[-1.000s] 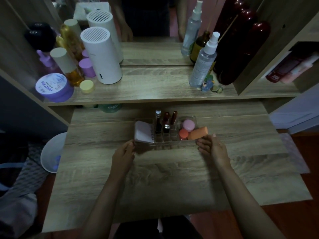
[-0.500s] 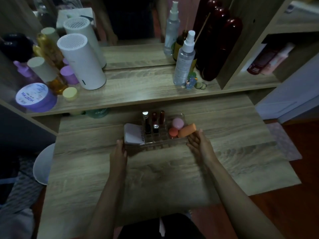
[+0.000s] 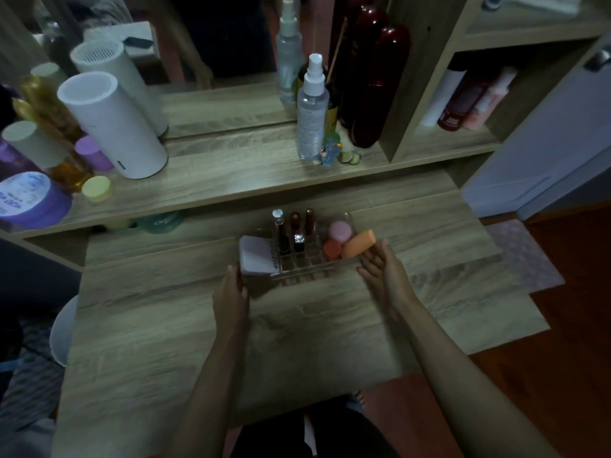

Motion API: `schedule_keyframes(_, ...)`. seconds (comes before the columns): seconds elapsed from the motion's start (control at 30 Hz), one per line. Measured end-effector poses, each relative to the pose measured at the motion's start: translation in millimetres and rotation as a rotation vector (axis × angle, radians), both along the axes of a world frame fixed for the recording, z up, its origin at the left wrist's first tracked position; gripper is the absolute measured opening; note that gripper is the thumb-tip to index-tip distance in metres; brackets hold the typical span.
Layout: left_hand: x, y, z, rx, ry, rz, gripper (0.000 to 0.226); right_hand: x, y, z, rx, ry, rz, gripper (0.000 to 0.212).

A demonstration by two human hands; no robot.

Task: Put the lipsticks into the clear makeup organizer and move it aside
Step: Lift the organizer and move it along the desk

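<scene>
Since the lipsticks (image 3: 294, 231) already stand upright in the narrow slots of the clear makeup organizer (image 3: 305, 259), I read the loading step as done and only the move aside left. The organizer sits on the counter (image 3: 297, 325) at frame centre, just below the shelf (image 3: 231, 173) edge. A white compact (image 3: 256, 259) fills its left bay; pink and orange round pieces and an orange sponge (image 3: 358, 244) fill the right. Slots keep the tubes vertical, so I'd guess they ride fine in a slide.

Left hand (image 3: 231, 295) is at the lower-left corner, fingers curled together, tips at or just touching the compact side; actual contact I can't tell. Right hand (image 3: 383, 272) is edge-on at the right end, fingers loosely spread and extended, touching or just beside the wall. Both forearms reach in from the bottom of the frame, bracketing the organizer. Nothing is pinched.
</scene>
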State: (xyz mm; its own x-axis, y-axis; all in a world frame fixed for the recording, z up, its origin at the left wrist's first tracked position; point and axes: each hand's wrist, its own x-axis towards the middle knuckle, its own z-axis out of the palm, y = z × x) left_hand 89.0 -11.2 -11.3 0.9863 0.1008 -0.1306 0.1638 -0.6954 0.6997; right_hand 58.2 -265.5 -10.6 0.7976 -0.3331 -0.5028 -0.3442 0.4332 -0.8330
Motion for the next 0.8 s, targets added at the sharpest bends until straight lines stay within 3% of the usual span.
schedule_keyframes(0.17, -5, -33, 3, -0.04, -0.006, -0.057, 0.03, -10, -32, 5, -0.019, 0.0, -0.034, 0.055)
schedule_keyframes(0.57, -10, -113, 9, -0.079, 0.046, -0.186, 0.043, -22, -109, 20, 0.024, 0.019, -0.174, 0.052)
schedule_keyframes(0.8, -17, -163, 10, -0.156, 0.051, -0.242, 0.035, -32, -156, 31, -0.026, 0.018, -0.179, 0.053)
